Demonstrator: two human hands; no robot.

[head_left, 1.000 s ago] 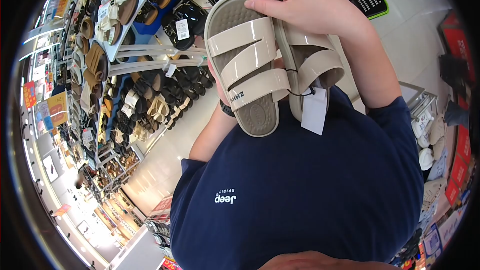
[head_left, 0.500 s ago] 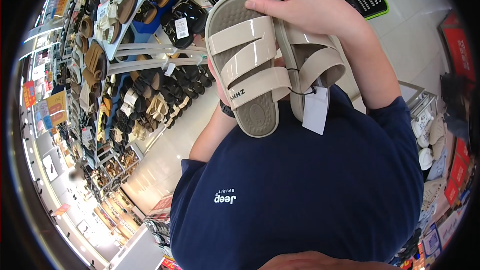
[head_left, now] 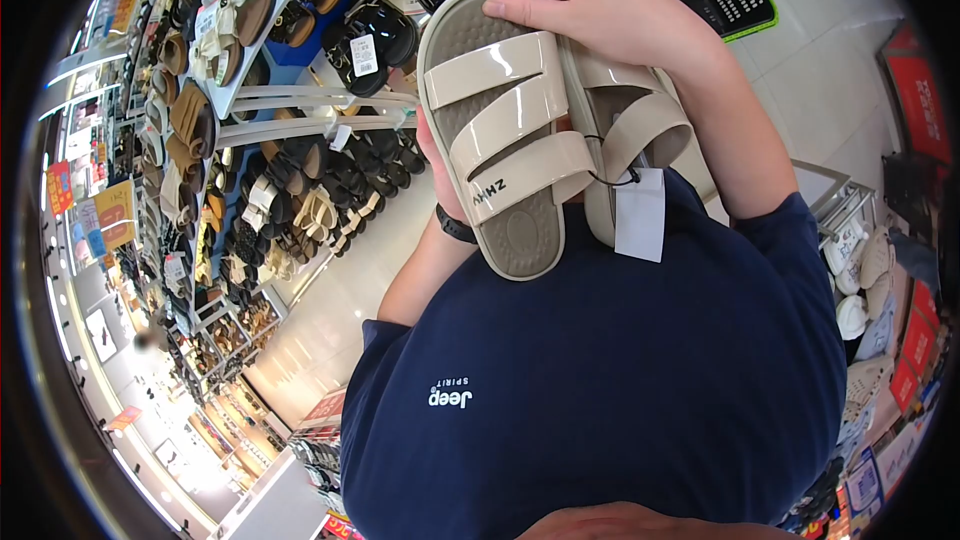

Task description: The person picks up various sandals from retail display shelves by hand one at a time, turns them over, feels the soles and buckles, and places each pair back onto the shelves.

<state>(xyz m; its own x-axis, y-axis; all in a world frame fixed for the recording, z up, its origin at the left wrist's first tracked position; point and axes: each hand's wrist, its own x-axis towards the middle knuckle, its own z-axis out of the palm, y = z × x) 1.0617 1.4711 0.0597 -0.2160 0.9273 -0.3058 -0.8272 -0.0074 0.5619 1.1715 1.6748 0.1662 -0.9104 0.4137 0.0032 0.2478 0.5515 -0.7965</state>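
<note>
A pair of beige slide sandals is held up before my chest, joined by a thin black cord. The nearer sandal [head_left: 508, 125] shows its glossy straps, lettering and textured footbed, toe end up. Behind it and to the right, the second sandal [head_left: 648, 127] is turned sideways. A blank white tag [head_left: 640, 215] hangs from the cord. My right hand [head_left: 590, 5] is closed on the toe ends, its thumb on the nearer footbed. My left hand [head_left: 441, 168], with a dark band at the wrist, grips the nearer sandal from behind; its fingers are mostly hidden.
Shelves [head_left: 240, 35] of sandals rise on the left, with black sandals [head_left: 368, 45] close behind the held pair. A black basket with a green rim [head_left: 775, 15] stands on the tiled floor at upper right. A rack of white shoes [head_left: 850, 250] is beside my right arm.
The sandals have moved slightly right and tilted a little, and the nearer one faces me at a changed angle. The tag has swung right and hangs straighter. Both hands keep their hold.
</note>
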